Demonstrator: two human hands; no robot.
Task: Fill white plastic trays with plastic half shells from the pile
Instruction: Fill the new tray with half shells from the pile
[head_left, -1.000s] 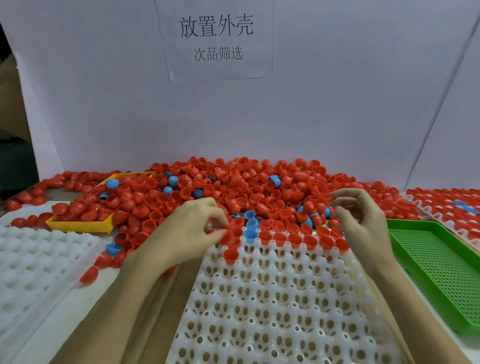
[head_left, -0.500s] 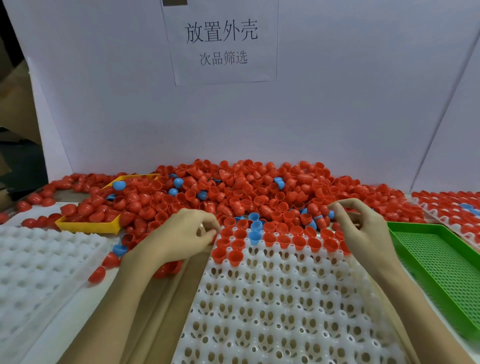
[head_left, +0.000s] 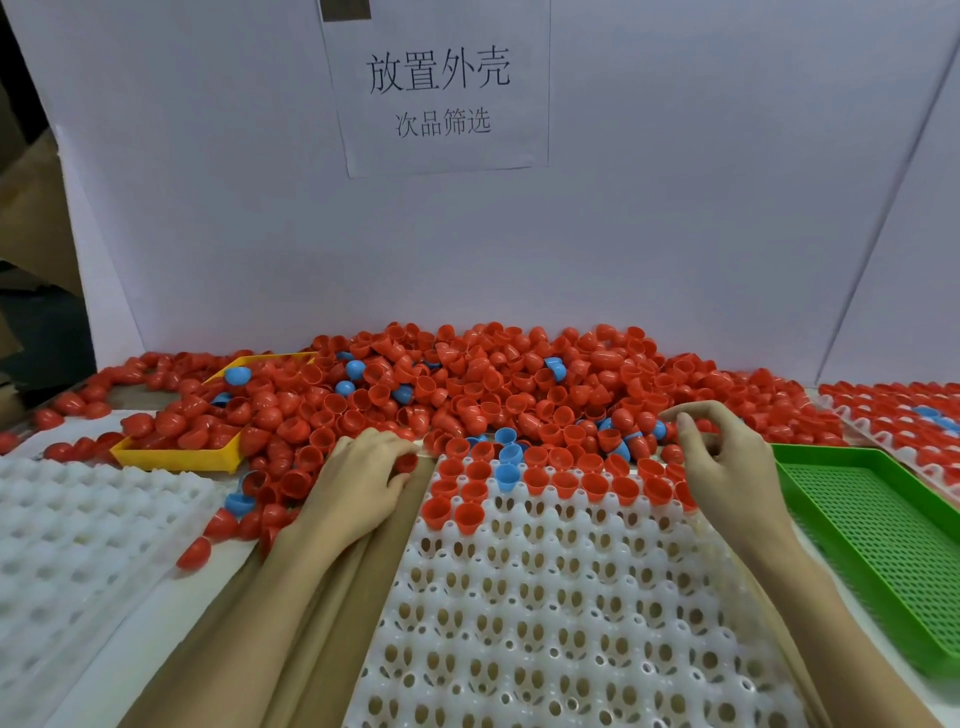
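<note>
A white plastic tray (head_left: 571, 597) with rows of holed cups lies in front of me. Its far rows hold red half shells and a few blue ones; two red shells (head_left: 452, 512) start the row nearest me. The pile of red and blue half shells (head_left: 519, 379) spreads behind it. My left hand (head_left: 358, 483) sits at the tray's far left corner, fingers curled round a red half shell (head_left: 406, 461). My right hand (head_left: 727, 467) hovers over the tray's far right corner, fingers loosely curled, with nothing visible in it.
An empty white tray (head_left: 78, 530) lies at the left. A yellow tray (head_left: 176, 457) is half buried in shells. At the right, a green mesh tray (head_left: 883, 530) sits next to a shell-filled white tray (head_left: 893, 410). A white backboard carries a paper sign (head_left: 441, 88).
A second red shell now stands in the near row. My left hand has moved left off the tray to the pile's edge and taken a red shell. My right hand has barely shifted.
</note>
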